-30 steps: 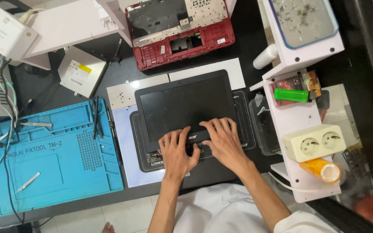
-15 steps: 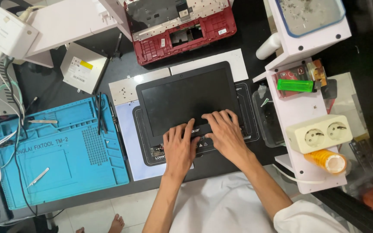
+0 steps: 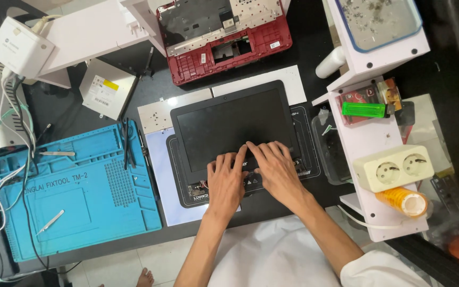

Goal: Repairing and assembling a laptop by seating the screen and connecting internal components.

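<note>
Both hands lie flat with fingers spread, gripping nothing: the left hand point(image 3: 226, 182) and right hand point(image 3: 275, 169) press on the lower edge of a black laptop screen panel point(image 3: 235, 127), perhaps at its hinge strip. The panel rests on a dark work mat point(image 3: 309, 154) on the tabletop point(image 3: 65, 114), beside a blue repair mat point(image 3: 75, 196).

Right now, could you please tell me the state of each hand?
Left hand: open, fingers spread flat on the near edge of the black rectangular laptop panel, gripping nothing.
Right hand: open, likewise flat there.
</note>
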